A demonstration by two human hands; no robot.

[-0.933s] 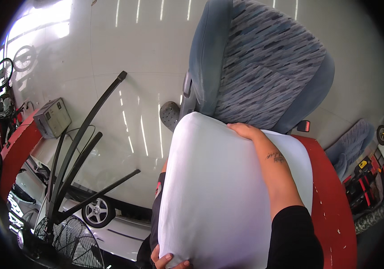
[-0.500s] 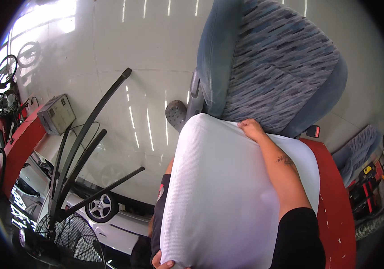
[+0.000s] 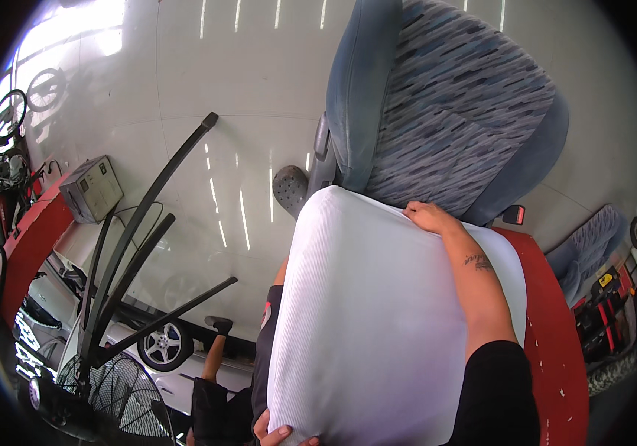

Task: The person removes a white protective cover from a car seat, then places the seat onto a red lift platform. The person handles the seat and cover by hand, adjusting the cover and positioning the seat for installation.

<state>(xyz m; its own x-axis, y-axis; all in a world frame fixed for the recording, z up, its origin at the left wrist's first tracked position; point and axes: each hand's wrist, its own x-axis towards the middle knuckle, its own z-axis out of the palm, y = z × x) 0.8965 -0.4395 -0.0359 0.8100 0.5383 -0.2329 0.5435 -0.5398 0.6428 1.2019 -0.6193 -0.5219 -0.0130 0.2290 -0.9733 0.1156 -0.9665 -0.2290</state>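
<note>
White ribbed fabric (image 3: pixel 366 312) stretches smoothly over the cushion of a car seat, in front of its blue-grey patterned backrest (image 3: pixel 459 111). At the far edge of the cushion, next to the backrest, my right hand (image 3: pixel 433 218) has its fingers curled over the white fabric. My left hand (image 3: pixel 277 434) grips the fabric at the near left corner, its fingertips over the edge; the rest of that hand is partly hidden by the cushion.
A red bench (image 3: pixel 552 334) lies right of the cushion. At left stand a fan (image 3: pixel 121 394) with long dark legs and a beige box (image 3: pixel 93 189). Another person's leg (image 3: pixel 214 360) shows by a white car (image 3: pixel 121 334). A grey clog (image 3: pixel 290 187) is beyond the seat's left side.
My right hand has slid slightly right along the fabric's far edge. Another person has come into view at the lower left. My left hand stays at the near corner.
</note>
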